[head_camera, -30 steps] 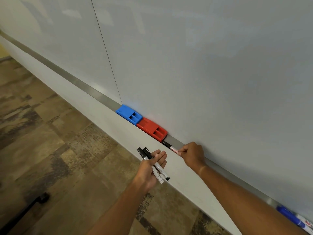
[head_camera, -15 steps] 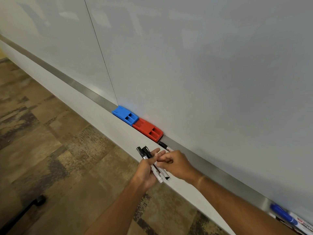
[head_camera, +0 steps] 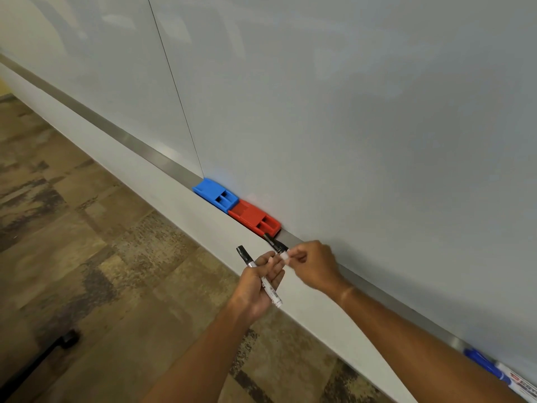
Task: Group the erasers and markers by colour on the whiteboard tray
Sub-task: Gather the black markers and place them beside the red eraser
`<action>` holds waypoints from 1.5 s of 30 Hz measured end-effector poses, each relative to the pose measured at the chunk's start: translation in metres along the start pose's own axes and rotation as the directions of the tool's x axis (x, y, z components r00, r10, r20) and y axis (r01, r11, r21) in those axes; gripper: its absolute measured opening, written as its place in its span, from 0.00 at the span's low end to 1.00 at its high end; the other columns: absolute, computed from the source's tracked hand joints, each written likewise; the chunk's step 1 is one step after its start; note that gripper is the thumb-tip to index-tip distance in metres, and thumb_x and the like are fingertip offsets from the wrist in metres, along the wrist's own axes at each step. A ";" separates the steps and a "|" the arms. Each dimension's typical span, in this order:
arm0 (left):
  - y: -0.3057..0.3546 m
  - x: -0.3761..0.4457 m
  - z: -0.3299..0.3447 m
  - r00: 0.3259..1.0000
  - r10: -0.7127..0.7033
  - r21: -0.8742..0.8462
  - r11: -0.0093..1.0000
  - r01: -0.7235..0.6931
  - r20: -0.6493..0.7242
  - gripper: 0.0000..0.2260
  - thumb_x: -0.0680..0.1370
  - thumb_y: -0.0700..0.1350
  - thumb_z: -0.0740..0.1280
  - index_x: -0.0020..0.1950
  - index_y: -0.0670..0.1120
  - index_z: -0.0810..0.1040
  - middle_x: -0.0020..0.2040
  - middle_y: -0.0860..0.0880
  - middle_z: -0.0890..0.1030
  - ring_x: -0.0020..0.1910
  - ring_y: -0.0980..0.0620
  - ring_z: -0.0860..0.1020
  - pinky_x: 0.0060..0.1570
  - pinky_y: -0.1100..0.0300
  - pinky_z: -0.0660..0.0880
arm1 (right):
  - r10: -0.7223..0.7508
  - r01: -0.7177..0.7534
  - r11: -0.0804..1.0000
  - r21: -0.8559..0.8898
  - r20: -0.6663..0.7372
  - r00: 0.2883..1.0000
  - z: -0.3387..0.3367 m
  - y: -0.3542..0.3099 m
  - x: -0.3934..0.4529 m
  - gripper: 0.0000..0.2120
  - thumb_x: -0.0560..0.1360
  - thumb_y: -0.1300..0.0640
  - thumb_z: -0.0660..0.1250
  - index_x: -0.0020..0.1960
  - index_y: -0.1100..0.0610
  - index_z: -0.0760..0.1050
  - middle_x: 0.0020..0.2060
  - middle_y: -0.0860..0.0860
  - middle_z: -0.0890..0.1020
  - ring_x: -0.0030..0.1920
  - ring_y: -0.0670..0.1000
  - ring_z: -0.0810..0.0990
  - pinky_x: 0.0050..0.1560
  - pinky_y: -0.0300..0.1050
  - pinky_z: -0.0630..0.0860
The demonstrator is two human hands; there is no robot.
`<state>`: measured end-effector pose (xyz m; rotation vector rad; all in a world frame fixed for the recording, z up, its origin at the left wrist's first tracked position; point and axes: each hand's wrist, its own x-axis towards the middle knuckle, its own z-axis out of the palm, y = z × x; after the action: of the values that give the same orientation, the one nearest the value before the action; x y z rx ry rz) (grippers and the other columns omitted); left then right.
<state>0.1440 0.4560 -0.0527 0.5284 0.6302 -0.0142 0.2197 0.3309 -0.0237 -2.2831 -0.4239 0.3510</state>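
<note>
Left hand (head_camera: 257,289) fingers curled round a black marker (head_camera: 258,274), cap up and away from the wrist, long axis running toward the wall. Right hand (head_camera: 311,266) pinches a second black marker (head_camera: 276,245) by its barrel, cap pointing up-left at the red eraser (head_camera: 254,217), just beyond the fingertips over the tray (head_camera: 377,292). Blue eraser (head_camera: 216,194) touches the red one, farther left. Blue marker (head_camera: 488,366) lies on the tray well right of both hands. Risks: the light pinch lets the marker slip to the floor; the cap may nudge the red eraser.

Blue eraser (head_camera: 215,194), red eraser (head_camera: 255,217), black-capped white markers (head_camera: 259,276), blue marker (head_camera: 486,364), mottled brown floor (head_camera: 87,257)
</note>
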 end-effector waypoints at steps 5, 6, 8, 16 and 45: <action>0.000 -0.003 -0.004 0.999 0.004 0.035 0.999 -0.003 -0.033 0.13 0.80 0.32 0.57 0.63 0.37 0.74 0.60 0.41 0.81 0.60 0.45 0.79 0.63 0.53 0.72 | -0.080 0.002 0.890 -0.456 -0.152 0.985 -0.014 0.005 0.015 0.05 0.74 0.55 0.70 0.48 0.54 0.82 0.42 0.52 0.85 0.45 0.55 0.83 0.39 0.40 0.73; -0.001 -0.003 -0.005 0.999 0.002 0.043 0.999 0.000 -0.040 0.13 0.80 0.32 0.57 0.63 0.37 0.74 0.60 0.40 0.81 0.61 0.45 0.79 0.64 0.53 0.72 | -0.074 -0.009 0.864 -0.504 -0.145 0.987 -0.014 0.005 0.016 0.05 0.74 0.55 0.69 0.48 0.54 0.81 0.43 0.53 0.85 0.45 0.56 0.83 0.37 0.40 0.71; -0.001 -0.004 -0.007 0.999 -0.003 0.058 0.998 0.005 -0.043 0.13 0.80 0.32 0.58 0.63 0.37 0.74 0.61 0.40 0.81 0.62 0.45 0.78 0.66 0.52 0.71 | -0.051 -0.022 0.824 -0.567 -0.113 0.992 -0.011 0.006 0.018 0.05 0.74 0.57 0.69 0.50 0.55 0.80 0.45 0.54 0.84 0.46 0.56 0.82 0.37 0.40 0.71; 0.003 -0.005 -0.013 0.998 0.012 0.075 0.997 -0.007 -0.058 0.13 0.80 0.32 0.57 0.63 0.38 0.74 0.61 0.41 0.81 0.61 0.45 0.79 0.65 0.52 0.71 | -0.005 -0.039 0.811 -0.584 -0.074 0.997 -0.005 0.009 0.025 0.05 0.73 0.58 0.70 0.49 0.57 0.78 0.45 0.55 0.83 0.46 0.56 0.81 0.36 0.41 0.68; 0.004 -0.004 0.007 0.995 0.030 -0.005 1.000 -0.030 -0.093 0.12 0.81 0.41 0.61 0.61 0.36 0.74 0.55 0.39 0.82 0.44 0.44 0.85 0.37 0.55 0.81 | -0.121 0.052 0.964 0.259 0.257 0.959 0.021 -0.016 -0.020 0.09 0.67 0.57 0.77 0.47 0.54 0.84 0.39 0.46 0.86 0.41 0.40 0.84 0.47 0.37 0.80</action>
<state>0.1453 0.4556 -0.0433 0.5347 0.7126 0.0408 0.1910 0.3467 -0.0239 -1.9689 -0.5829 0.6398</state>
